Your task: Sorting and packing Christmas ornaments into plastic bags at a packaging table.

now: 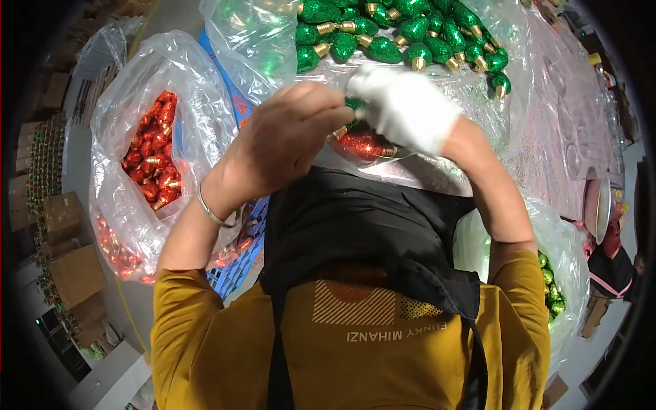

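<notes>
My left hand [290, 133], bare with a silver bangle at the wrist, is closed in a pinch just above my lap. What its fingertips grip is hidden. Close against it, my right hand [406, 109] wears a white glove and is curled, its fingers smeared by motion. A green glittery bulb ornament [354, 102] shows partly between the two hands, at the glove's edge. Just below them lies a red glittery bulb ornament [365, 145] with a gold cap, on clear plastic.
Many green glittery bulb ornaments [413, 31] with gold caps lie on the plastic-covered table [547, 130] beyond my hands. At left stands a clear plastic bag [195, 75] of red ornaments, beside a blue crate [236, 270]. Another bag [570, 253] at right holds shiny green ornaments.
</notes>
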Available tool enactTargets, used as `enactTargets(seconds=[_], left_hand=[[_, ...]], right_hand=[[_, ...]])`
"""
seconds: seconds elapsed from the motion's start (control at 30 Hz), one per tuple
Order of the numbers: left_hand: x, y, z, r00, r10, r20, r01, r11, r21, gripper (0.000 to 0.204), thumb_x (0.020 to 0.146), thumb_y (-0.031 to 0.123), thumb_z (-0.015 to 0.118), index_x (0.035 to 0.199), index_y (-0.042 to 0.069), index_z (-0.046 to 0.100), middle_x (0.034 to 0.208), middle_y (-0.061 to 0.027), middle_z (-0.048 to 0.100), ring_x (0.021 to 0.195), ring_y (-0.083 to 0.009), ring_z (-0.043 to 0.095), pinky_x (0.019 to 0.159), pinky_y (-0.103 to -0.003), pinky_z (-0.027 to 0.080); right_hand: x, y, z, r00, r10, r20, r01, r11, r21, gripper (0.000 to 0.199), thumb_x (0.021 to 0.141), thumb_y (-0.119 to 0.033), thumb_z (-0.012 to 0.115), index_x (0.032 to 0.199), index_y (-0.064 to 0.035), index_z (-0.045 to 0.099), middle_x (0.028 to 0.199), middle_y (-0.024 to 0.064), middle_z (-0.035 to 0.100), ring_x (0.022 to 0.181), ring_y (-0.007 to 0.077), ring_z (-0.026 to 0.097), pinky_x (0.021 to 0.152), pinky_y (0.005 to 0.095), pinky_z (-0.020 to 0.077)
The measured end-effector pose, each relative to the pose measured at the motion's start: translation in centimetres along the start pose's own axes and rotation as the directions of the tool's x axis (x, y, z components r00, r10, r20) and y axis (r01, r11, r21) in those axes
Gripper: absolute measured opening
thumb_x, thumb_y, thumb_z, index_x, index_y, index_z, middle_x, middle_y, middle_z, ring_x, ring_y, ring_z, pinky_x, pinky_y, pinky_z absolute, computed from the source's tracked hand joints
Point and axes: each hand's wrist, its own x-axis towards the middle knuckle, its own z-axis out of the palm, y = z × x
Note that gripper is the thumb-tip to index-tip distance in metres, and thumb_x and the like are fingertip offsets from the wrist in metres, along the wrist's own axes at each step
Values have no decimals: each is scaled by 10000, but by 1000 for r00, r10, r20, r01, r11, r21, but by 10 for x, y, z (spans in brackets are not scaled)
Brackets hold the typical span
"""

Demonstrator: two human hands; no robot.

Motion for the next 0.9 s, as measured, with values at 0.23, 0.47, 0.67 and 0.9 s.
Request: enactTargets(seconds=[0.23,0.47,0.67,0.9], left_hand=[[44,-14,25,941,107,322,-62,987,-146,428,745,109,681,1150,12,579,905,-161,629,872,-341,589,767,-380,476],[75,-4,59,776,-157,611,121,988,100,660,691,263,742,1261,22,512,895,-239,623,844,-408,586,759,-456,459],[70,-19,54,797,-202,570,70,967,244,694,698,424,750,1190,-23,550,794,-262,619,770,-421,602,684,-469,464],[72,-18,54,827,-304,472,125,919,374,652,733,412,733,1178,-31,559,763,-254,614,712,-377,609,663,-437,473]], right_hand=[[-76,-18,-45,1000,15,8,-15,1000,8,187,833,-140,572,994,-44,585,860,156,556,792,343,582,683,420,492],[-154,-18,31,893,34,-449,36,989,146,484,791,-77,645,1256,-55,514,1034,159,586,940,284,608,768,344,533],[-332,40,-77,293,918,267,-905,357,-231,207,833,-168,621,970,-16,652,797,155,674,685,290,640,676,392,516],[-468,87,55,344,939,-3,-937,343,-57,508,746,-198,661,1207,-14,550,1126,192,613,1042,290,594,853,374,494]])
